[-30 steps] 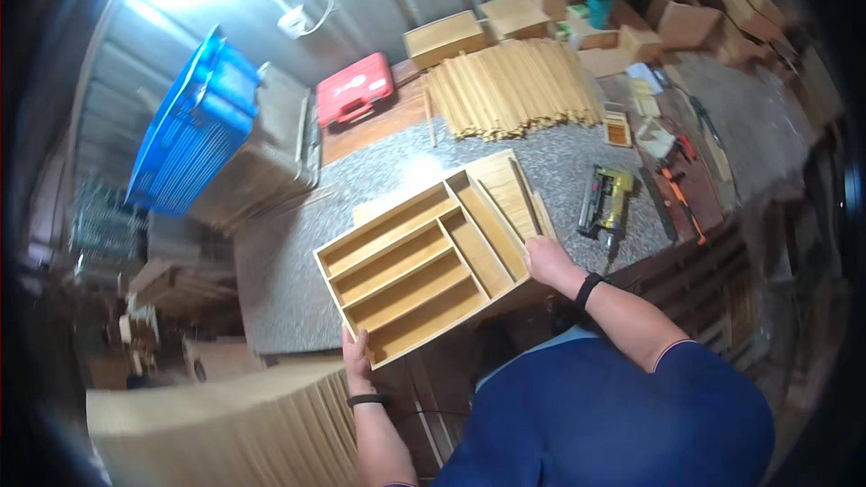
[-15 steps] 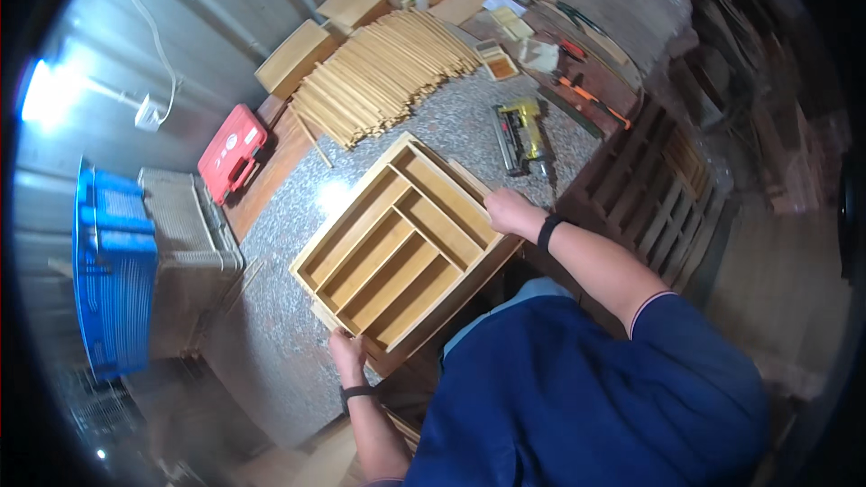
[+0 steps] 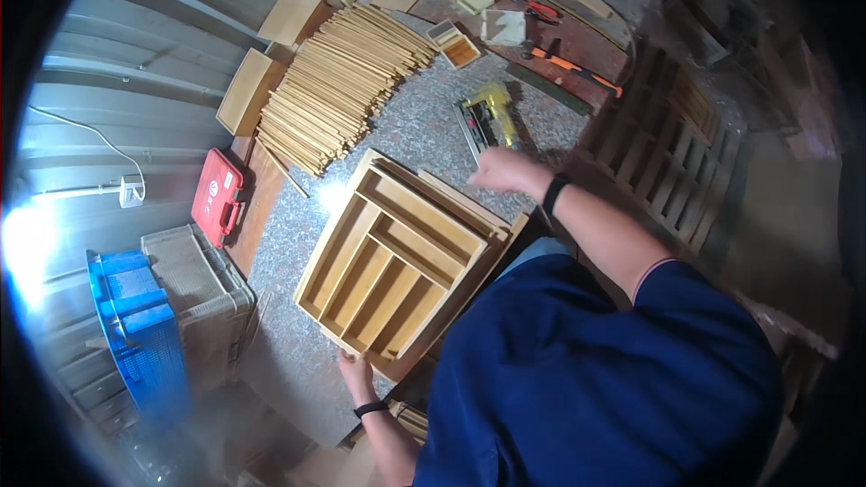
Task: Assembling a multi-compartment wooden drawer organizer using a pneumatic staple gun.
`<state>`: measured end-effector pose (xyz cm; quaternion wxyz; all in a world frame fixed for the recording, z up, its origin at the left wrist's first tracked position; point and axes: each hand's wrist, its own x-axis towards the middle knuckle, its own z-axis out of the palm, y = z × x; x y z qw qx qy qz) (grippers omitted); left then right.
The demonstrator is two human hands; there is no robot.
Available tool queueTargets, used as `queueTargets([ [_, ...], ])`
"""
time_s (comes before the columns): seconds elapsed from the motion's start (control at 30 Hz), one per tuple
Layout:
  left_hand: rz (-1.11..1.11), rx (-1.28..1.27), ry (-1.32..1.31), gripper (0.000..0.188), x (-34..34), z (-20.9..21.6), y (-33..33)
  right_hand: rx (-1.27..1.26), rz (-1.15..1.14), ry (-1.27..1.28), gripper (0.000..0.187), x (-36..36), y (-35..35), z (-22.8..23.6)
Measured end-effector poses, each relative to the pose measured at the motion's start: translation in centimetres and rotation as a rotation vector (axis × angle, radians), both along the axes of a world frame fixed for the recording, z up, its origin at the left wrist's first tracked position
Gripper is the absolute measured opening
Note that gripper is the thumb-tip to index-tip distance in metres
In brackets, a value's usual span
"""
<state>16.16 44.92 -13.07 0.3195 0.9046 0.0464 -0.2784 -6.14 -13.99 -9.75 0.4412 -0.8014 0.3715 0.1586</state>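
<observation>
The wooden tray (image 3: 392, 255) lies face up and slantwise on the speckled table (image 3: 287, 343), at the edge nearest the person; its outer walls and inner dividers stand in place, forming compartments that run in two directions; the frame is judged largely assembled, though whether its joints are fastened cannot be told, and what is left to do on it cannot be confirmed. The left hand (image 3: 358, 379) has its grip closed on the tray's near left corner, thumb and fingers at the edge; the right hand (image 3: 510, 171) is off the tray, just beside the lower end of a yellow nail gun (image 3: 492, 115), its fingers curled; whether that grip has hold of anything cannot be told. A wooden strip (image 3: 462, 201) shows along the tray's right side, its attachment unclear; a large pile of wooden sticks (image 3: 338, 86) lies beyond, touched by neither hand; a small open box (image 3: 458, 52), an orange-handled hammer (image 3: 577, 69) and a red case (image 3: 216, 198) lie farther off.
</observation>
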Motion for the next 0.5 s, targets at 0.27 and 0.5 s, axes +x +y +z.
queueTargets([
  [0.27, -0.279, -0.083, -0.381, 0.041, 3.2, 5.8, -25.9, -0.250, -0.139, -0.340, 0.013, -4.4, -8.4, -4.0],
  [0.5, -0.427, 0.240, -0.508, 0.053, 15.6, 1.0, -43.1, -0.223, -0.114, -0.292, 0.021, -6.1, -12.7, -1.4],
])
